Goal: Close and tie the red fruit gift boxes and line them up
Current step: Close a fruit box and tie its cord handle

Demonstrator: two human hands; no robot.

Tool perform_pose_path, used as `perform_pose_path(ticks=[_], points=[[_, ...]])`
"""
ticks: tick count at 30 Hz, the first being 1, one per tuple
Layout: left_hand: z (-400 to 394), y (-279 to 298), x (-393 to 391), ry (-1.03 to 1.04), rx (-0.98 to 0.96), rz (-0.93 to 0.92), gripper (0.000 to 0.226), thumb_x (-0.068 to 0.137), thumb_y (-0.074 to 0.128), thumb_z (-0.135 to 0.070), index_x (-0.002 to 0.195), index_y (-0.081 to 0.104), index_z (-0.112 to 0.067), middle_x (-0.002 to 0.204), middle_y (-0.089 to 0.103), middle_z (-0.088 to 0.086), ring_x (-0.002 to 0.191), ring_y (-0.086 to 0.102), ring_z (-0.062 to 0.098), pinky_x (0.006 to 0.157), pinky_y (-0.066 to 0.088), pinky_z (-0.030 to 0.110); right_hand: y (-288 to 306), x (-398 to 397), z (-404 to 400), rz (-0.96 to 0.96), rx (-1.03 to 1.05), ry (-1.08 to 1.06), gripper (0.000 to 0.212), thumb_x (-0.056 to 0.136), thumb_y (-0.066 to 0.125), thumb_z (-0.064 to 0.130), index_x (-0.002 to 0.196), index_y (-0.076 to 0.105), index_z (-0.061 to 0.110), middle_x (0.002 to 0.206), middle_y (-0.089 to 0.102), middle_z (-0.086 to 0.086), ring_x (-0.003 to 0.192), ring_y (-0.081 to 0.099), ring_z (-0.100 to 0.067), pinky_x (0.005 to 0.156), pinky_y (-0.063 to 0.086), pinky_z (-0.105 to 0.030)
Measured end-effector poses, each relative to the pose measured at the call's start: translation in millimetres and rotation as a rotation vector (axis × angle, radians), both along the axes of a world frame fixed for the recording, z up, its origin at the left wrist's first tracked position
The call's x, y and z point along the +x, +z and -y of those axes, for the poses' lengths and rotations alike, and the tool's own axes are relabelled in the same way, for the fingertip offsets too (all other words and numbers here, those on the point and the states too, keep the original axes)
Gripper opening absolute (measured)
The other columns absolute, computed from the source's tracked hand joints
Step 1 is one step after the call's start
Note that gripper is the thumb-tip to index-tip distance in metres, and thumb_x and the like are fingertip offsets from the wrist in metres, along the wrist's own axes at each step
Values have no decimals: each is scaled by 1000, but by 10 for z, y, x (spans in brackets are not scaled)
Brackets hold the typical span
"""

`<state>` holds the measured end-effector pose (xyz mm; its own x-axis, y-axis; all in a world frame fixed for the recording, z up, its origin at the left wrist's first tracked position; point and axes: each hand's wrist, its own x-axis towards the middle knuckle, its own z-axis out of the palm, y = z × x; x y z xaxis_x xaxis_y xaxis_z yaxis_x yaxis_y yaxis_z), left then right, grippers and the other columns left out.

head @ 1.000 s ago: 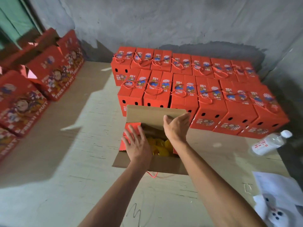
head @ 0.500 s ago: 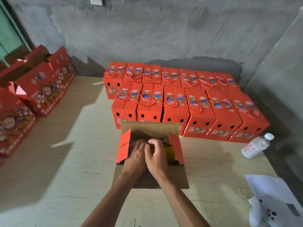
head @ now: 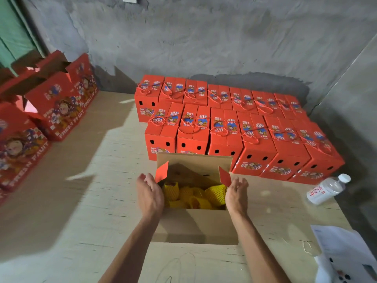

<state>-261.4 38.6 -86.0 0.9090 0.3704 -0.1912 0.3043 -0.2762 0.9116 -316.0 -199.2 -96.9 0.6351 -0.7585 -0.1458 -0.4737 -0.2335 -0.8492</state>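
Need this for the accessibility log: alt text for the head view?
Two open hands, left hand and right hand, flank an open box of fruit in yellow net sleeves; behind it stand two rows of tied red boxes.

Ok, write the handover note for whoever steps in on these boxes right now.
Left hand: open, at the left side of the open box, holding nothing.
Right hand: open, at its right side, holding nothing.
Box: all flaps up, net-wrapped fruit showing inside.
Done: two rows of closed, tied boxes lined up behind it.
Left: fold flaps, tie cord, add it to the rows; open boxes wait at far left.
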Motion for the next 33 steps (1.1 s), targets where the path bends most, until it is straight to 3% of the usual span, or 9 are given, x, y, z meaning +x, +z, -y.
perform_pose_path(ticks=[4,9,13,16,20,22,27,30,33], points=[[-28,-30,90,-448,410,-38,68,94,36,-74,134,43,-20,136,58,12,121,58,35,99,47,47,0,53,-2,-143,-136,175,53,105,22,46,149,32,18,133,57,-17,103,56,-31,86,45,-38],[-57,-88,198,-526,531,-41,84,83,63,-73,140,31,-19,133,56,9,116,60,35,92,51,47,-57,41,14,-281,-325,299,55,108,20,49,159,15,29,132,67,-8,97,68,-32,68,42,-34],[-78,-124,273,-539,435,2,107,75,78,-63,155,16,-30,140,55,7,122,58,33,94,50,46,-21,66,92,-215,-336,387,61,110,27,40,163,0,26,160,42,-6,114,66,-31,62,46,-30],[-170,-140,305,-607,172,99,120,70,88,-55,159,9,-37,154,46,5,135,50,28,107,46,50,12,38,129,-8,-284,459,70,110,39,24,163,-8,26,168,22,-11,128,60,-31,62,51,-26],[-214,-153,251,-562,-27,258,98,63,92,-51,142,35,-35,139,55,1,127,57,24,101,52,52,28,-40,119,137,-252,407,56,105,53,14,154,28,23,155,46,-15,137,53,-30,86,48,-26],[-216,-159,221,-519,32,279,79,65,92,-49,126,42,-43,123,62,-6,114,63,16,89,56,39,26,-64,119,214,-230,389,44,98,66,18,134,42,19,143,57,-8,131,57,-27,89,49,-26],[-219,-66,135,-506,52,308,83,61,84,-72,129,50,-40,118,60,-22,108,60,-9,78,49,5,105,-124,92,218,-62,417,76,66,82,70,118,42,32,143,52,4,129,52,-16,100,51,-38],[-264,-37,125,-586,132,302,84,63,79,-79,127,54,-32,130,57,-22,117,57,-6,89,48,9,77,-152,136,194,-33,474,75,60,75,84,111,48,35,155,43,8,140,42,-13,112,40,-40],[-270,-46,122,-679,281,295,72,70,71,-81,119,59,-29,147,48,-14,128,52,10,102,51,34,58,-173,143,146,-101,563,75,67,73,81,121,47,36,160,33,11,141,40,-10,106,40,-28]])
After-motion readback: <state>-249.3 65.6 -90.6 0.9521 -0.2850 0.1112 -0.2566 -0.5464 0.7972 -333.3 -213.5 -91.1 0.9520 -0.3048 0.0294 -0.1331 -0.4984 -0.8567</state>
